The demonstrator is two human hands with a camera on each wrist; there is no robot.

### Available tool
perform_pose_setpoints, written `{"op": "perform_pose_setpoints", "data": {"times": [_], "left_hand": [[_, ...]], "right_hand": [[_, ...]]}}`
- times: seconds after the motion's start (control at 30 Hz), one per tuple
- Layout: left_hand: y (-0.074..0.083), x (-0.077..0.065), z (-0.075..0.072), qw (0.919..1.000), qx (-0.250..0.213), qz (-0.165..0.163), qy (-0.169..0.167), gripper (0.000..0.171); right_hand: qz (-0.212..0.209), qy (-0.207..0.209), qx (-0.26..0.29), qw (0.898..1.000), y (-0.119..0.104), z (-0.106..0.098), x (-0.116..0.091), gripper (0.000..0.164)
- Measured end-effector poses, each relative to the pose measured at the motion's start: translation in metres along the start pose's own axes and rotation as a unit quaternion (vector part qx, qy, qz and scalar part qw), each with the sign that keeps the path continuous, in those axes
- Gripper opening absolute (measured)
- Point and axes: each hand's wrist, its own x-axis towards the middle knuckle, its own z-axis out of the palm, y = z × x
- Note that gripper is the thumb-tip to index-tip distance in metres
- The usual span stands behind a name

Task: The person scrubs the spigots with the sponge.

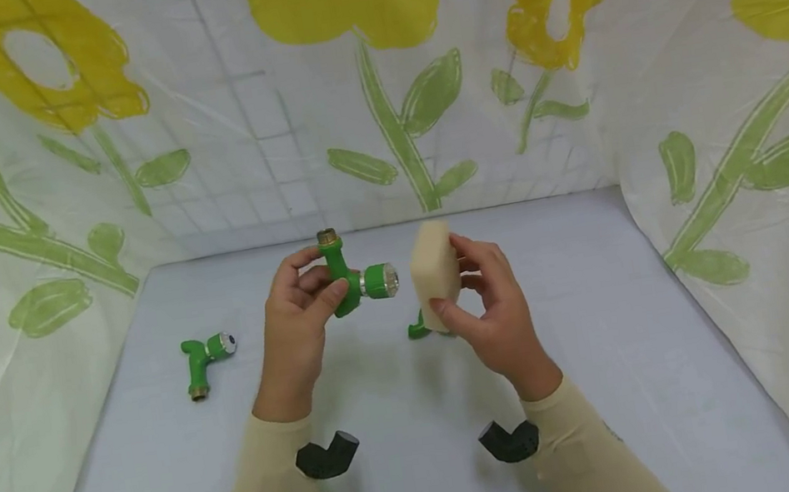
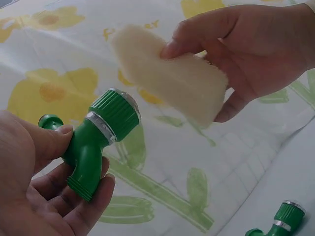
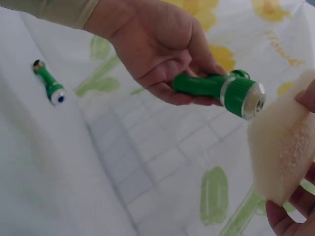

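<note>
My left hand (image 1: 291, 315) holds a green tap (image 1: 339, 270) above the table, thumb on one side and fingers behind. Its brass threaded end points up and its ribbed knob, with a silver band, faces right. A cream sponge block (image 1: 434, 270) is pinched in my right hand (image 1: 497, 307), thumb on the near side. Between sponge and tap knob there is a small gap in the head view. The left wrist view shows the tap's green spout (image 2: 83, 179) over the left fingers. In the right wrist view, the sponge (image 3: 275, 142) has a rough patch on its face.
Another green tap (image 1: 198, 368) lies on the table at the left. A further green piece (image 1: 417, 328) lies on the tabletop, mostly hidden behind the sponge. Around the pale table (image 1: 395, 464) hangs a white sheet (image 1: 206, 197) with yellow flowers. Each sleeve carries a black wrist mount.
</note>
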Motion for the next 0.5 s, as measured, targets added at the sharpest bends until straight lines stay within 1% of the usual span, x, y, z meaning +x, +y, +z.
{"op": "perform_pose_setpoints", "data": {"times": [0.07,0.13,0.23,0.3,0.4,0.5], "left_hand": [[0.006,0.001,-0.009,0.9998,-0.009,0.011,0.014,0.042],[0.012,0.002,-0.019,0.9987,-0.021,0.03,0.036,0.042],[0.022,0.002,-0.031,0.9952,-0.041,0.057,0.068,0.042],[0.026,0.003,-0.036,0.9935,-0.052,0.066,0.077,0.043],[0.03,0.003,-0.041,0.9933,-0.057,0.064,0.078,0.042],[0.028,0.002,-0.047,0.9945,-0.043,0.043,0.085,0.039]], "right_hand": [[-0.001,0.003,0.005,1.0,0.001,-0.002,0.001,0.071],[-0.004,0.007,0.011,1.0,0.001,-0.004,0.002,0.071],[-0.006,0.011,0.016,1.0,0.001,-0.006,0.004,0.071],[-0.006,0.013,0.017,1.0,0.001,-0.006,0.004,0.071],[-0.001,0.018,0.015,1.0,0.001,-0.005,0.003,0.07],[0.004,0.017,0.012,1.0,0.002,-0.005,0.001,0.07]]}}
